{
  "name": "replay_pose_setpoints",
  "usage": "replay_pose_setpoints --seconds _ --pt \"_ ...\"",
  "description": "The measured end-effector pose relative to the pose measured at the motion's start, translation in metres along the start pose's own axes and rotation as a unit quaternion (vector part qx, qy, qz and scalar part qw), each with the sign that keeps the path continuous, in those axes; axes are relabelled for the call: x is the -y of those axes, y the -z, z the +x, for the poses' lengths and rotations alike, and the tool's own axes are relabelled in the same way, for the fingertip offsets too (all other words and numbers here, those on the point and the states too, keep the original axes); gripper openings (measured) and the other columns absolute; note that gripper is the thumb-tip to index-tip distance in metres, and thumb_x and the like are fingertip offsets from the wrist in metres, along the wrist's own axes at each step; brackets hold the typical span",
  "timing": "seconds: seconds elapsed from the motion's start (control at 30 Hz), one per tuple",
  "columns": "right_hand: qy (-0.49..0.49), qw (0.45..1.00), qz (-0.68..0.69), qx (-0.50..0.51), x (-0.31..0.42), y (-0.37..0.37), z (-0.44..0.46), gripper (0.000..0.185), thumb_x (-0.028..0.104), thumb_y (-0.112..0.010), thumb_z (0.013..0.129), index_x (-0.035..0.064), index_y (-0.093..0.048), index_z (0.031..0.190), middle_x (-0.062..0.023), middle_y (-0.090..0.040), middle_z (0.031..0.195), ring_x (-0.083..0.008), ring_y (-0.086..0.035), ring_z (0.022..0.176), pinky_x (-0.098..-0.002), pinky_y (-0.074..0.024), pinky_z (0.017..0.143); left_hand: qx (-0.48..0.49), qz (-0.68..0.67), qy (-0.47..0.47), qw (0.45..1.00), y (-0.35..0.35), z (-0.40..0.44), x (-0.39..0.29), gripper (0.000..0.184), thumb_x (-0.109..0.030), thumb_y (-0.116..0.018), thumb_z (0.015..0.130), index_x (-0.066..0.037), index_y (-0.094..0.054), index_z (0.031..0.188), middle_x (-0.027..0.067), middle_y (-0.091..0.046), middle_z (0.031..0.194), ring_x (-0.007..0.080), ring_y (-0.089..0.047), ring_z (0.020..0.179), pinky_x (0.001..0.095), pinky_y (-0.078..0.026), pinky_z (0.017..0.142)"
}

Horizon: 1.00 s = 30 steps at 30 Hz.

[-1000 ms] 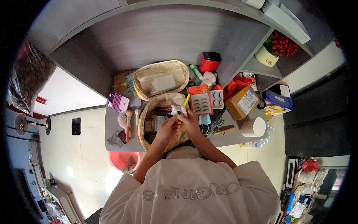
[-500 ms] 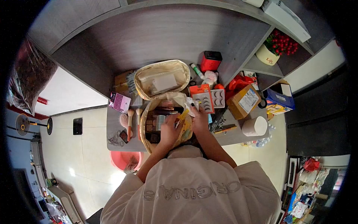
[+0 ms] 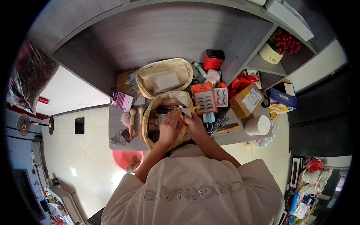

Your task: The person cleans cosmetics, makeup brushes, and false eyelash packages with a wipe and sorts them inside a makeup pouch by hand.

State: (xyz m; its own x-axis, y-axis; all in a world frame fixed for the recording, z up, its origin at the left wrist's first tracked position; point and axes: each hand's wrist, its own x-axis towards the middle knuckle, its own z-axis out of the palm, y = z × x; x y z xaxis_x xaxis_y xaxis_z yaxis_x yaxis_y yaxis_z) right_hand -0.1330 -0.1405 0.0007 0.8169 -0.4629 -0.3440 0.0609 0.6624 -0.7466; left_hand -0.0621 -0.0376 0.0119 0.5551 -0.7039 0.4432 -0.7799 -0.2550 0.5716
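Note:
Above the open cream cosmetic bag (image 3: 145, 131), my left hand (image 3: 170, 125) and my right hand (image 3: 194, 123) are close together. My right hand is closed on a small white item (image 3: 186, 111), perhaps a wipe or tissue. The fingers of my left hand lie against the other side of that item; whether they grip it is unclear. A yellow piece (image 3: 194, 108) sticks out beside my right fingers. Compacts and tubes lie inside the bag. Just right of my hands is a red-framed lash pack (image 3: 204, 98).
The bag's raised lid (image 3: 141, 84) leans at the back. Brushes (image 3: 132, 119) and a purple palette (image 3: 122, 101) lie on the left. A cardboard box (image 3: 246, 100) and a white roll (image 3: 257, 125) are on the right. Shelf walls enclose the desk (image 3: 227, 140).
My hands moved apart, with the white item in the right, then came together again over the bag. The whole view shifted slightly.

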Motion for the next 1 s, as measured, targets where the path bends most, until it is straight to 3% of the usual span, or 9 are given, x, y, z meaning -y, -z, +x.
replay_pose_setpoints --seconds 0.03,0.1,0.2,0.3,0.43,0.5,0.7,0.77,1.0 --pt "0.011 1.000 -0.007 0.008 0.001 0.001 -0.001 0.029 0.013 -0.052 0.080 -0.0014 -0.047 0.105 -0.0086 -0.055 0.090 -0.0182 -0.053 0.081 -0.0301 -0.0422 0.071 0.016 -0.040 0.014 0.999 0.003 0.000 -0.001 0.042 -0.006 -0.056 0.072 -0.002 -0.045 0.112 0.0171 -0.051 0.108 0.0297 -0.050 0.100 0.0342 -0.042 0.082" --pt "0.069 0.953 -0.295 0.017 0.018 0.006 0.006 0.032 0.013 -0.053 0.079 -0.0006 -0.047 0.107 -0.0102 -0.056 0.091 -0.0185 -0.055 0.081 -0.0303 -0.0427 0.070 0.045 -0.119 0.039 0.991 0.009 0.001 -0.003 0.038 -0.006 -0.054 0.075 -0.001 -0.045 0.112 0.0153 -0.053 0.106 0.0267 -0.051 0.099 0.0322 -0.041 0.082" --pt "0.206 0.853 -0.468 0.104 0.006 0.028 0.023 0.034 0.010 -0.054 0.077 0.0013 -0.047 0.110 -0.0152 -0.058 0.093 -0.0214 -0.057 0.082 -0.0314 -0.0435 0.068 -0.034 -0.500 0.222 0.836 0.006 0.006 0.010 0.030 -0.007 -0.049 0.081 -0.001 -0.046 0.111 0.0106 -0.054 0.102 0.0172 -0.052 0.095 0.0273 -0.041 0.080" --pt "0.205 0.801 -0.540 0.155 0.018 0.004 0.004 0.034 0.009 -0.051 0.078 -0.0010 -0.046 0.110 -0.0199 -0.056 0.094 -0.0226 -0.057 0.080 -0.0298 -0.0426 0.067 0.029 -0.434 0.251 0.865 0.000 0.010 0.019 0.025 -0.008 -0.046 0.084 0.002 -0.048 0.107 0.0047 -0.056 0.091 0.0097 -0.051 0.083 0.0224 -0.041 0.073" --pt "0.080 0.855 -0.480 0.178 0.010 0.011 0.008 0.039 0.016 -0.055 0.078 -0.0026 -0.044 0.111 -0.0156 -0.057 0.092 -0.0238 -0.057 0.081 -0.0325 -0.0445 0.070 0.036 -0.409 0.302 0.860 0.003 0.011 0.027 0.020 -0.009 -0.049 0.083 0.003 -0.052 0.099 0.0037 -0.058 0.084 0.0092 -0.053 0.078 0.0212 -0.041 0.069" --pt "-0.038 0.902 -0.381 0.202 0.001 0.022 0.017 0.037 0.017 -0.054 0.079 -0.0053 -0.045 0.108 -0.0139 -0.057 0.086 -0.0210 -0.057 0.078 -0.0322 -0.0449 0.068 -0.018 -0.488 0.338 0.805 0.009 0.013 0.018 0.016 -0.009 -0.049 0.083 0.002 -0.054 0.093 0.0045 -0.059 0.084 0.0097 -0.053 0.077 0.0213 -0.041 0.069" --pt "-0.063 0.973 -0.168 0.142 -0.013 0.016 0.005 0.023 0.017 -0.050 0.080 -0.0032 -0.051 0.091 -0.0061 -0.054 0.073 -0.0129 -0.054 0.069 -0.0287 -0.0435 0.063 -0.124 -0.620 0.382 0.674 0.004 0.007 0.028 0.012 -0.013 -0.047 0.085 -0.003 -0.052 0.082 0.0067 -0.059 0.083 0.0118 -0.054 0.073 0.0227 -0.042 0.066" --pt "0.022 0.974 -0.213 0.075 -0.017 0.018 0.011 0.020 0.016 -0.049 0.080 -0.0017 -0.051 0.088 -0.0041 -0.052 0.071 -0.0118 -0.051 0.065 -0.0272 -0.0418 0.059 -0.147 -0.669 0.375 0.625 0.000 0.007 0.029 0.011 -0.014 -0.048 0.085 -0.003 -0.051 0.083 0.0070 -0.059 0.083 0.0121 -0.054 0.073 0.0232 -0.042 0.065" --pt "0.075 0.990 -0.079 -0.089 -0.024 0.016 0.018 0.022 0.023 -0.042 0.087 0.0028 -0.048 0.095 -0.0021 -0.050 0.071 -0.0097 -0.047 0.059 -0.0235 -0.0384 0.053 -0.135 -0.687 0.378 0.606 -0.003 -0.003 0.009 0.008 -0.011 -0.050 0.083 -0.004 -0.052 0.088 0.0096 -0.056 0.094 0.0178 -0.054 0.084 0.0273 -0.046 0.074"
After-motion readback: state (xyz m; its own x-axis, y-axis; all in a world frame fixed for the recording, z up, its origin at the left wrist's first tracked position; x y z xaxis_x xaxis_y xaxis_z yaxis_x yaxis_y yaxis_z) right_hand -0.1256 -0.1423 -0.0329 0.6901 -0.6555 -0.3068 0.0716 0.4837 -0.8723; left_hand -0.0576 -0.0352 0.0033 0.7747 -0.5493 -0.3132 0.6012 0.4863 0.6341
